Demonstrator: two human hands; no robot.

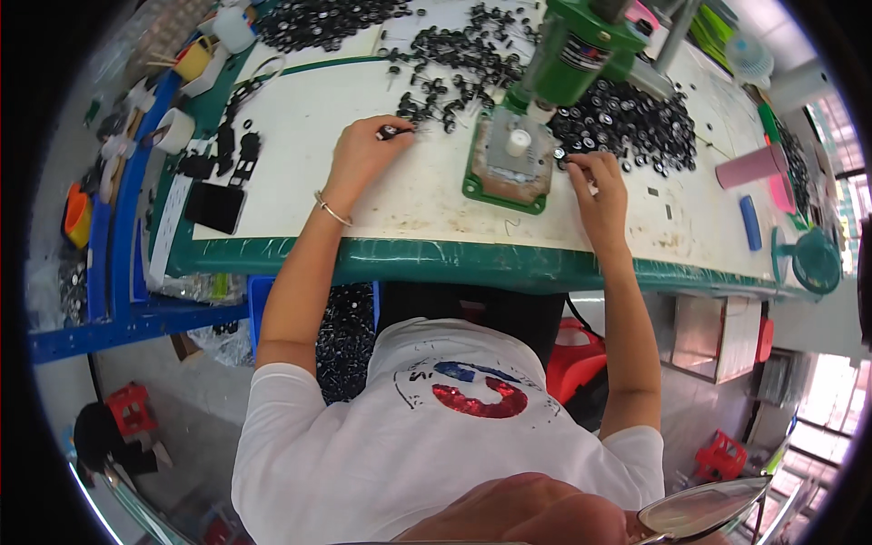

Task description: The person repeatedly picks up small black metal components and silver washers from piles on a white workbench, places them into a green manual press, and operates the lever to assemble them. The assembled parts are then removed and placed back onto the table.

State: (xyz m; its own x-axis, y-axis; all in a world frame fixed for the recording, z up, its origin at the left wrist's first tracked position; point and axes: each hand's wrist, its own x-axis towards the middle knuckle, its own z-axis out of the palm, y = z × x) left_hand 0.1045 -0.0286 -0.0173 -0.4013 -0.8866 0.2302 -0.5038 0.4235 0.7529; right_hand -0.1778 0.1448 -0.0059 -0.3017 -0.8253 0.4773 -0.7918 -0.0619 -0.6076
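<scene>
My left hand (361,156) is closed in a pinch round a small black wheel (389,133), and a thin metal pin seems to stick out of it to the right. Just beyond lie black wheels with thin pins (445,91) in a loose heap. At the near edge of a pile of small black wheels (627,123), my right hand (601,191) has its fingers drawn together. One wheel with a pale centre (559,155) is at its fingertips; whether they grip it, I cannot make out. Between my hands stands a green bench press (565,64), with a white round piece (519,142) on its base plate.
A black phone (214,208) and black plastic parts (245,159) lie at the left of the white worktop (300,118). On the right are a pink cup (752,167), a blue cylinder (750,222) and a small green fan (815,261). Below the table edge is a blue bin (262,304).
</scene>
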